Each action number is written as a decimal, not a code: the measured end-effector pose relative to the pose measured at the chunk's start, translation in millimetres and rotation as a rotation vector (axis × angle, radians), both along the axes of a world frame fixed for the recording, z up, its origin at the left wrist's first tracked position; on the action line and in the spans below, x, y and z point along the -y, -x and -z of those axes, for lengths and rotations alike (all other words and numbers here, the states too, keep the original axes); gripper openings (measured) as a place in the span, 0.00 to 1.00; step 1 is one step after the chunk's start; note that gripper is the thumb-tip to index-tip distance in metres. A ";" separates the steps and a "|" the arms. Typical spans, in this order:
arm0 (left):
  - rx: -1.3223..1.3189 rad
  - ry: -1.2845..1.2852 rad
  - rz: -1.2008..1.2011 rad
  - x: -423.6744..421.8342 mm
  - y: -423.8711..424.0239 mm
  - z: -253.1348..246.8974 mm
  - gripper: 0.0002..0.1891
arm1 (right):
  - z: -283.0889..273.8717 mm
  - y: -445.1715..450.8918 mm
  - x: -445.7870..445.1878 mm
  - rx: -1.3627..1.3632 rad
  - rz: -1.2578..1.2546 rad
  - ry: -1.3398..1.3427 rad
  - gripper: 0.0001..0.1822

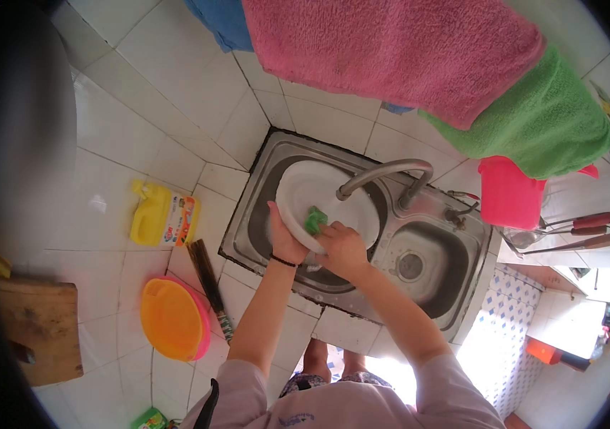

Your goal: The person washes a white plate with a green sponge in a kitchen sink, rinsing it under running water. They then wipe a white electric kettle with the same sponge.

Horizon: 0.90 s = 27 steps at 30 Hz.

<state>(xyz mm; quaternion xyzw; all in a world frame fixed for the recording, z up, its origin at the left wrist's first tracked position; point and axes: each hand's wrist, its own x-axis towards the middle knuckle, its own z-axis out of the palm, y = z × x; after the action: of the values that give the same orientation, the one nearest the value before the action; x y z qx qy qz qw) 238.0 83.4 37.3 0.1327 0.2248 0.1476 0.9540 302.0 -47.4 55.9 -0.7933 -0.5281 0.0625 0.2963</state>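
Observation:
A large white plate or shallow basin [356,214] is tilted over the left bowl of a stainless steel double sink [262,214]. My left hand [287,236] grips its near left rim. A green scrubbing pad or cloth [315,220] lies against its inner surface, held at the fingertips of my right hand [345,251]. Above the white vessel, the spout of a curved metal faucet [385,170] points down; whether water runs cannot be told. The smaller right sink bowl [428,263] shows its drain and some droplets.
Left of the sink are a yellow detergent jug [152,214], a bundled whisk brush [208,279], nested orange and pink basins [171,319] and a wooden cutting board [42,332]. Pink [390,48] and green towels [546,118] hang overhead, near a pink container [511,195] and hanging utensils [578,244].

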 end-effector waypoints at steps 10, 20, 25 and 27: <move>-0.036 0.064 -0.143 2.0 39.6 30.2 0.27 | 9.3 -4.4 6.7 -0.193 0.059 -0.171 0.16; -0.181 0.000 -0.028 33.7 52.9 25.3 0.22 | 53.4 -49.4 -70.5 -0.231 0.578 -0.319 0.20; -0.137 -0.044 -0.116 5.4 66.4 44.0 0.16 | 22.6 21.2 -79.9 -0.470 -0.026 -0.259 0.11; -0.113 -0.093 -0.169 -14.0 72.0 36.3 0.20 | 13.6 23.5 -54.7 -0.539 -0.233 -0.170 0.10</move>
<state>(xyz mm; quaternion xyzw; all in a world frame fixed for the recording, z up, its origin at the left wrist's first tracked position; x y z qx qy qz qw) 166.0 97.4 1.0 0.1653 0.2814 0.2300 0.9168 278.4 7.3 42.3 -0.6546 -0.5213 0.2598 0.4819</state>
